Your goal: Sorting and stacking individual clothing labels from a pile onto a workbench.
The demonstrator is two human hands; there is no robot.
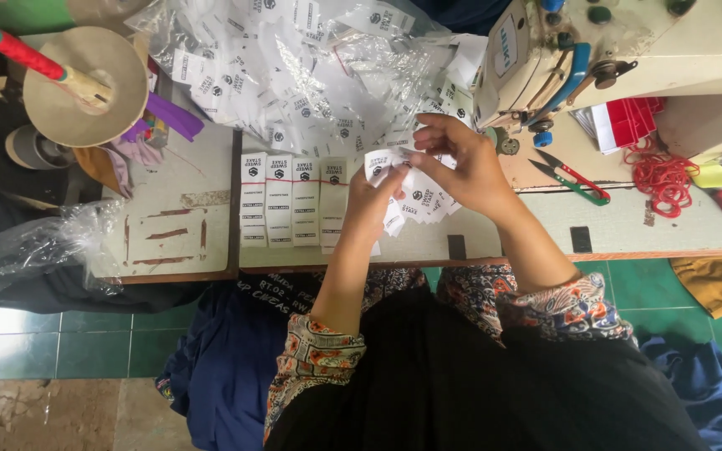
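Observation:
Both my hands meet over the middle of the worktable (177,242). My left hand (371,203) grips a small bundle of white fabric labels (422,200) with black print. My right hand (460,160) pinches one label at the top of that bundle with thumb and fingers. Just left of my hands, a neat row of white label stacks (287,200) lies flat on the table. Behind them spreads a loose heap of the same labels (311,67) mixed with clear plastic bags.
A cream sewing machine (628,58) stands at the right. Thread snips with red and green handles (574,177), red elastic bands (660,177) and red cloth (628,121) lie by it. A cardboard thread cone (85,83) is at the left, and a crumpled plastic bag (27,250) hangs off the edge.

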